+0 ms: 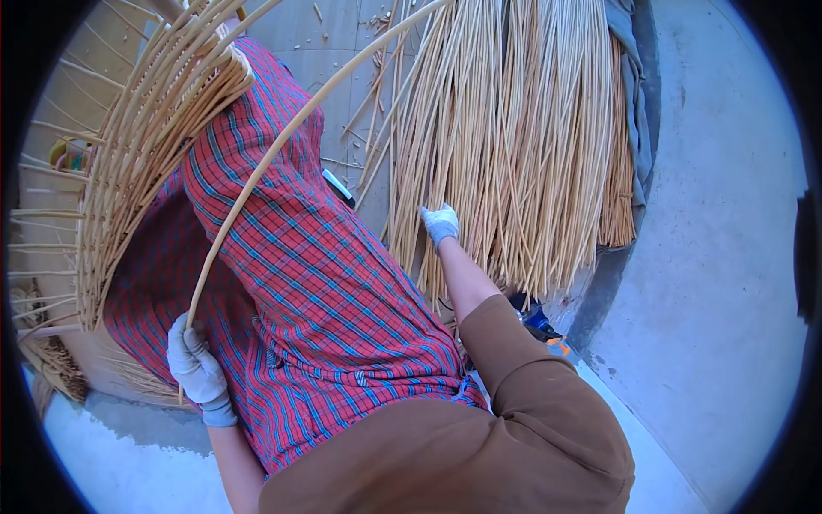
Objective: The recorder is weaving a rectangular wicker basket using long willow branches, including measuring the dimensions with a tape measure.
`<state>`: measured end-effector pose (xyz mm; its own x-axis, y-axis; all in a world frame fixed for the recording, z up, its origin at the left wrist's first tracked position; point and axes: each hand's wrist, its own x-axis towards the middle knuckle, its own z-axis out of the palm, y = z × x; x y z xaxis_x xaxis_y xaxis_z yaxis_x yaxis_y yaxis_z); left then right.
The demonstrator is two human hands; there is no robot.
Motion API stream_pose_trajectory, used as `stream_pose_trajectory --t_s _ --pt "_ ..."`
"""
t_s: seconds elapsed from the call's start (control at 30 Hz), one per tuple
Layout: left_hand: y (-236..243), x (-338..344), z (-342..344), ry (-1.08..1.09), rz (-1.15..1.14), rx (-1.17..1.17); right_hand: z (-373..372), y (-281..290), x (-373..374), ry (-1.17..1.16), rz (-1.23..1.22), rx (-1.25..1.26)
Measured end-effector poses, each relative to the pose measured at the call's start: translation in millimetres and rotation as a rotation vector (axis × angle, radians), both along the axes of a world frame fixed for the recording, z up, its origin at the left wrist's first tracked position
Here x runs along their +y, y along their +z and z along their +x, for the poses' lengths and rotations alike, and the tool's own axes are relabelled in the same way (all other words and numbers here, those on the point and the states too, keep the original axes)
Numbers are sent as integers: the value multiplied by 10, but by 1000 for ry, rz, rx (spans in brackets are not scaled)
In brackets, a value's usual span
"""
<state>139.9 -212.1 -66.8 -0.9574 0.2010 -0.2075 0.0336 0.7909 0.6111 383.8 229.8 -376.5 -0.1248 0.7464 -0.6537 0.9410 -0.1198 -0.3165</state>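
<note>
A pale concrete floor point(728, 257) fills the right side of the view and runs on under everything else, littered near the top with short scraps of cane, while the lower left shows a lighter, smoother patch of ground. At the far left an unfinished woven basket point(128, 163) stands on its edge against the person's knee, its bare upright stakes fanning out toward the rim of the picture. The left hand point(195, 364), in a grey glove, is closed in a fist around the lower end of a long cane rod point(282, 141), which bends upward in an arc across the red and blue checked cloth point(317, 291) covering the legs and reaches to the top of the view. Just right of the cloth's upper part a small dark tool with a pale handle point(340, 187) lies on the floor. Further right, the right hand point(440, 224), also gloved, rests against the near edge of a big bundle of pale cane rods point(514, 137) laid out on the floor; its fingers are bent, but whether they pinch a rod cannot be told. A grey cloth point(635, 111) lies along the bundle's far right side.
</note>
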Motion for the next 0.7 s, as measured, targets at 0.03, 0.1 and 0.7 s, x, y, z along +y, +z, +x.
stream_pose_trajectory --t_s 0.03,0.1,0.7 --pt "1 3 1 5 -8 -8 -6 -35 -13 38 57 -42" --pt "-2 8 1 7 -10 -8 6 -72 0 36 2 -33" --pt "-32 13 13 7 -1 21 137 404 274 -335 -664 404"
